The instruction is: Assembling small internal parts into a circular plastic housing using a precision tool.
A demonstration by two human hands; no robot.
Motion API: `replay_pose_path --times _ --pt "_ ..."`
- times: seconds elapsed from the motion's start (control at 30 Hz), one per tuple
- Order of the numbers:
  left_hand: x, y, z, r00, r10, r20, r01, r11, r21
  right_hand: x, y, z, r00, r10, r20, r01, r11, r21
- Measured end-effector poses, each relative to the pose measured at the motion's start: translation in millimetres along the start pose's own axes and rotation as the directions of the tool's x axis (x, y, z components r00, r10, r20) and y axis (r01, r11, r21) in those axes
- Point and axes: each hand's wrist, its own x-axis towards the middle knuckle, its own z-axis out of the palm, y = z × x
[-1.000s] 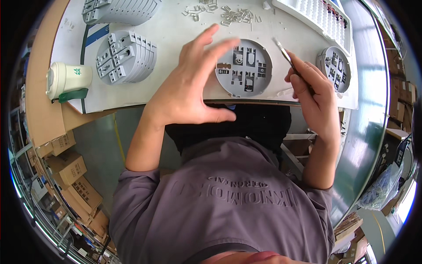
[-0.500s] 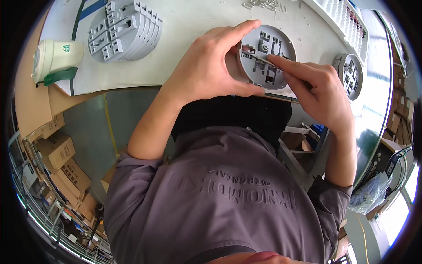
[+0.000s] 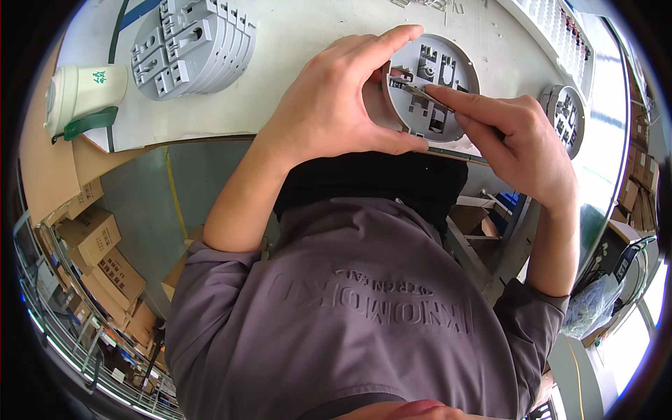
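1. Both hands have closed in on the round grey plastic disc (image 3: 430, 87) since a second ago: then the left hand lay flat across the disc with fingers spread and the right hand held its tool off to the side; now the tool tip is on the disc face.
2. Nearest the camera, low in the frame, the person's grey shirt (image 3: 350, 308) fills the view, forearms rising from it toward the bench.
3. Upper centre: the left hand (image 3: 336, 105) cups the disc's left rim, thumb under the lower edge, index finger arched over the top, fingers curled narrow around it.
4. Upper right: the right hand (image 3: 518, 140) pinches slim metal tweezers (image 3: 413, 89), index finger laid along them, tip at a slotted recess left of the disc's middle. Whether the tip carries a small part is too small to tell.
5. As a judgement, the disc is mid-way at best: several recesses look open, so fitting appears to remain.
6. Right of it, a second grey disc (image 3: 568, 115) waits on the white bench (image 3: 308, 42).
7. Upper left: a stack of like discs (image 3: 192, 45) lies untouched, with a lidded paper cup (image 3: 80, 94) at the bench's edge.
8. Far top right, a white tray (image 3: 560, 24) of small parts.
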Motion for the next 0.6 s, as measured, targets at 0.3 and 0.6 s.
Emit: replay_pose_path --times 0.3,0.6 --pt "-0.1 -1.5 1.8 1.0 0.011 -0.016 -0.011 1.0 -0.017 4.9 -4.1 -1.9 0.997 0.072 0.025 -0.075 0.99 0.122" --pt "0.7 -0.7 3.0 0.999 0.031 -0.026 -0.031 0.999 -0.027 23.5 -42.2 -13.1 0.997 0.064 0.031 -0.057 0.983 -0.177"
